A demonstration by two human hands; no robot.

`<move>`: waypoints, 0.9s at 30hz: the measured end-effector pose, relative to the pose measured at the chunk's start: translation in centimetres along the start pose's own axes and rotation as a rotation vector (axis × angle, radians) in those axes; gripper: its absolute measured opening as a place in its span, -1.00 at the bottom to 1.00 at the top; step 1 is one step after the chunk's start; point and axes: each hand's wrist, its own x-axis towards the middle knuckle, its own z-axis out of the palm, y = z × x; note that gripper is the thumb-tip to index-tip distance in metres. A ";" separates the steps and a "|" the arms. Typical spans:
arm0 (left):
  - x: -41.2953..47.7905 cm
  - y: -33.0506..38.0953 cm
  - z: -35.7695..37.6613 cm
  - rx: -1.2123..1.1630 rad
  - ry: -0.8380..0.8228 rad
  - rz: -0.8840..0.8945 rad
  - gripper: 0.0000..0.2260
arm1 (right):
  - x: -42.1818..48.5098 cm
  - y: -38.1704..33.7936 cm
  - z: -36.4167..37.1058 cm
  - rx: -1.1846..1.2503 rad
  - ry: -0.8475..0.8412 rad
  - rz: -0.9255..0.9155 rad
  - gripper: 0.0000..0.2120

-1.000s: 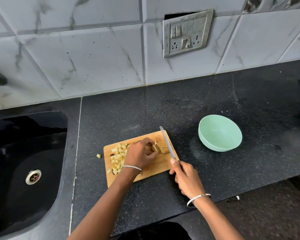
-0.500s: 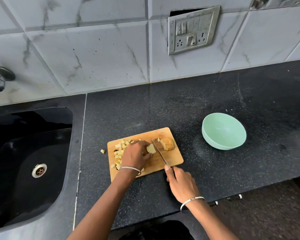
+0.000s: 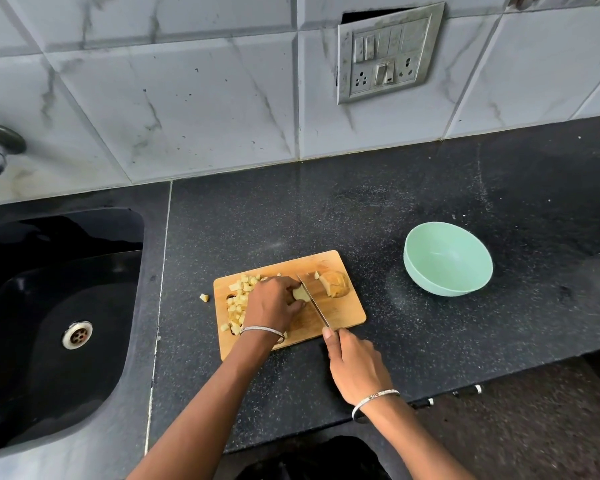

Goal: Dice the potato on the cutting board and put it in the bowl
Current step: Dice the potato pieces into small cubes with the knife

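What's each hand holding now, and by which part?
Right hand grips the knife by its handle, forefinger stretched toward the blade. Left hand pinches a potato piece by its left side, against the cutting board.

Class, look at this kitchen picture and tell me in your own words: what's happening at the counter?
A person is dicing potato on the wooden cutting board. The left hand holds down a potato slice; the right hand holds the knife, blade against that slice. Cut cubes lie at the board's left end, an uncut chunk at its far right, and one stray cube on the counter. The green bowl holds no potato yet.
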 end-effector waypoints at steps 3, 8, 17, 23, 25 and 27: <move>0.2 0.1 -0.2 -0.038 -0.018 -0.027 -0.68 | 0.2 -0.7 -0.2 -0.022 -0.031 0.018 -0.55; 0.2 0.2 -0.5 -0.070 -0.027 -0.041 -0.69 | 1.4 -1.7 -0.8 -0.031 -0.073 0.073 -0.51; 0.0 0.6 -0.9 -0.103 -0.036 -0.073 -0.70 | -0.2 -1.2 -0.9 -0.142 -0.071 0.092 -0.48; -0.4 0.6 -1.0 -0.109 -0.003 -0.045 -0.70 | -2.2 -0.1 -2.5 -0.149 -0.012 0.119 -0.48; -0.4 0.5 -1.1 -0.118 -0.004 -0.047 -0.68 | -1.9 -0.6 -2.9 -0.124 0.017 0.102 -0.48; -0.5 0.4 -1.2 -0.140 -0.004 -0.073 -0.66 | -1.4 -1.2 -2.7 -0.114 0.018 0.079 -0.47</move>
